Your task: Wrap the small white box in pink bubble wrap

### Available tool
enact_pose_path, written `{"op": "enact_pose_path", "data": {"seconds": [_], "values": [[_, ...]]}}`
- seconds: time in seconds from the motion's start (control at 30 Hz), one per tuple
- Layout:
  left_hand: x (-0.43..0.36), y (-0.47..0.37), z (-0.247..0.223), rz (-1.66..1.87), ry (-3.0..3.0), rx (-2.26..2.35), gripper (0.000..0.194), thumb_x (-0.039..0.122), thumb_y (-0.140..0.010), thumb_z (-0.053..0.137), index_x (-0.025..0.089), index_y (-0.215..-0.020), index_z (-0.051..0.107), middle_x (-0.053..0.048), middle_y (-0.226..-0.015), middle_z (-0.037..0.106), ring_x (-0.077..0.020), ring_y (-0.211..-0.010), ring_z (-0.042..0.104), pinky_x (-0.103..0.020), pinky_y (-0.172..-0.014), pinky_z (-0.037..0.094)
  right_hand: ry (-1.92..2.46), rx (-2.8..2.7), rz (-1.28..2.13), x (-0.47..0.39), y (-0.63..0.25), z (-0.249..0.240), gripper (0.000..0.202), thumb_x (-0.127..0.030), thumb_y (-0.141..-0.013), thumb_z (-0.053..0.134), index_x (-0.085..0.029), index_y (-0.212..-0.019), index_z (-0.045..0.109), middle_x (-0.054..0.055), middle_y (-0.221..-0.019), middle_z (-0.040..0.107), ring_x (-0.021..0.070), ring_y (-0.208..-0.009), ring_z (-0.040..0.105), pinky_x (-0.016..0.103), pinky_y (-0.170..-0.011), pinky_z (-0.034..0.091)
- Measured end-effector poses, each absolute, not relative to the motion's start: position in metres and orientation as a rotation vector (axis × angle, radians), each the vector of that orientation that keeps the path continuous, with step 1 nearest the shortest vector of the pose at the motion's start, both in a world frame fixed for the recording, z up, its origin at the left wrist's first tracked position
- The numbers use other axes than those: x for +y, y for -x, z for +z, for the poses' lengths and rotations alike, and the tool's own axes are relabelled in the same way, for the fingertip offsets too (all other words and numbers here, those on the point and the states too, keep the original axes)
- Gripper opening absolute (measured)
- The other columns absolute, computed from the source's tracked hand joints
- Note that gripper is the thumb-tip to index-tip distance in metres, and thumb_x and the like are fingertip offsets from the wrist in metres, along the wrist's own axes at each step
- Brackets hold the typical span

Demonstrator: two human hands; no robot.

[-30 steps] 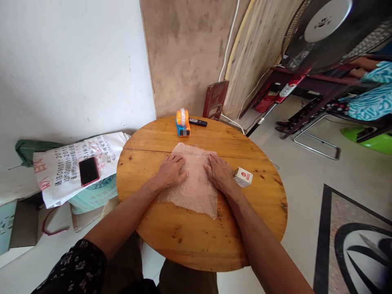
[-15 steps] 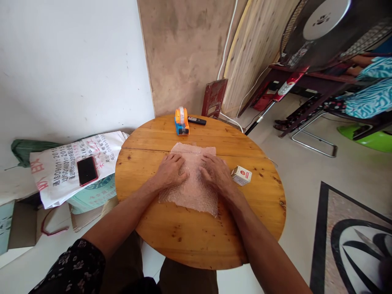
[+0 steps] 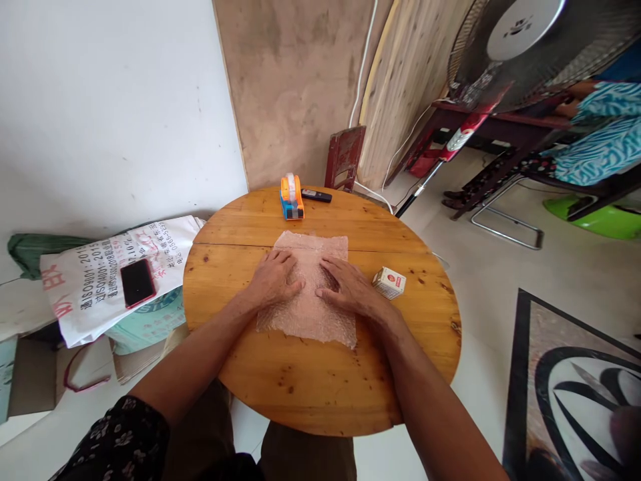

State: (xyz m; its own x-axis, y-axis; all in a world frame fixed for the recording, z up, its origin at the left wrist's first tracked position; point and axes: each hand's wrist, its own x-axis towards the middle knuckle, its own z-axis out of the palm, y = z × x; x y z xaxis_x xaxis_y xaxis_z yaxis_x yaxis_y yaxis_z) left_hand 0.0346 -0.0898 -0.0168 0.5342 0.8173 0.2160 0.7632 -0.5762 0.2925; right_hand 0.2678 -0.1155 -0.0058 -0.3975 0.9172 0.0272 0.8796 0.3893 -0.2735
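Note:
A sheet of clear bubble wrap (image 3: 310, 294) lies spread on the round wooden table (image 3: 300, 394). My left hand (image 3: 273, 277) rests palm down on its left side, fingers apart and thumb pointing inward. On the right side, my right hand (image 3: 350, 284) touches the sheet with its fingers spread, its palm slightly arched. Neither hand grips anything. A small white and red box (image 3: 389, 282) sits just right of my right hand. Beyond the wrap stands an orange and blue tape dispenser (image 3: 291, 198), with a black object (image 3: 316, 196) beside it.
Left of the table, a phone (image 3: 138, 283) lies on white printed sacks (image 3: 95, 267). A red-brown chair (image 3: 345, 157) stands behind the table. At the right are a large fan (image 3: 525, 53), a dark desk and a seated person in a blue patterned garment.
The whole view has shifted slightly. My right hand's fingers have moved a little on the bubble wrap, and its palm looks more arched. My left hand has barely moved.

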Motion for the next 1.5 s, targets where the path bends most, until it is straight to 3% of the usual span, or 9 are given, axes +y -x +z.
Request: {"op": "enact_pose_path", "data": {"seconds": [0.23, 0.43, 1.03, 1.23, 1.5], "values": [[-0.089, -0.034, -0.018, 0.488, -2.583, 1.356, 0.054, 0.046, -0.084, 0.061, 0.014, -0.128, 0.058, -0.014, -0.142, 0.054, -0.0331, -0.133, 0.044, -0.048, -0.113, 0.034, 1.504, -2.45, 0.324, -0.113, -0.276, -0.013, 0.051, -0.033, -0.096, 0.042, -0.016, -0.143, 0.049, 0.014, -0.153, 0.046, 0.0268, -0.142, 0.041, 0.049, -0.118, 0.032], [-0.089, -0.034, -0.018, 0.501, -2.579, 1.351, 0.054, 0.045, -0.084, 0.061, 0.014, -0.128, 0.058, -0.014, -0.143, 0.054, -0.0328, -0.133, 0.044, -0.048, -0.113, 0.034, 1.524, -2.437, 0.254, -0.109, -0.274, -0.018, 0.049, -0.027, -0.093, 0.044, -0.012, -0.139, 0.051, 0.016, -0.149, 0.05, 0.0276, -0.139, 0.044, 0.049, -0.116, 0.034], [-0.09, -0.035, -0.017, 0.494, -2.567, 1.371, 0.055, 0.045, -0.084, 0.061, 0.013, -0.128, 0.059, -0.014, -0.143, 0.054, -0.0332, -0.132, 0.044, -0.048, -0.113, 0.034, 1.509, -2.384, 0.207, -0.107, -0.274, -0.021, 0.049, -0.026, -0.091, 0.047, -0.016, -0.138, 0.053, 0.015, -0.149, 0.051, 0.0279, -0.138, 0.045, 0.05, -0.114, 0.036], [-0.09, -0.035, -0.016, 0.499, -2.58, 1.363, 0.052, 0.045, -0.083, 0.061, 0.015, -0.126, 0.06, -0.014, -0.143, 0.054, -0.0333, -0.132, 0.045, -0.049, -0.112, 0.035, 1.7, -2.352, 0.21, -0.105, -0.269, -0.021, 0.055, -0.029, -0.091, 0.048, -0.009, -0.142, 0.048, 0.019, -0.153, 0.044, 0.0318, -0.141, 0.041, 0.051, -0.116, 0.032], [-0.091, -0.035, -0.016, 0.497, -2.578, 1.352, 0.051, 0.044, -0.084, 0.061, 0.017, -0.126, 0.058, -0.013, -0.142, 0.054, -0.0326, -0.132, 0.044, -0.049, -0.112, 0.035, 1.763, -2.333, 0.175, -0.107, -0.266, -0.02, 0.054, -0.037, -0.097, 0.04, -0.009, -0.143, 0.045, 0.02, -0.154, 0.042, 0.033, -0.142, 0.039, 0.053, -0.114, 0.033]]}}
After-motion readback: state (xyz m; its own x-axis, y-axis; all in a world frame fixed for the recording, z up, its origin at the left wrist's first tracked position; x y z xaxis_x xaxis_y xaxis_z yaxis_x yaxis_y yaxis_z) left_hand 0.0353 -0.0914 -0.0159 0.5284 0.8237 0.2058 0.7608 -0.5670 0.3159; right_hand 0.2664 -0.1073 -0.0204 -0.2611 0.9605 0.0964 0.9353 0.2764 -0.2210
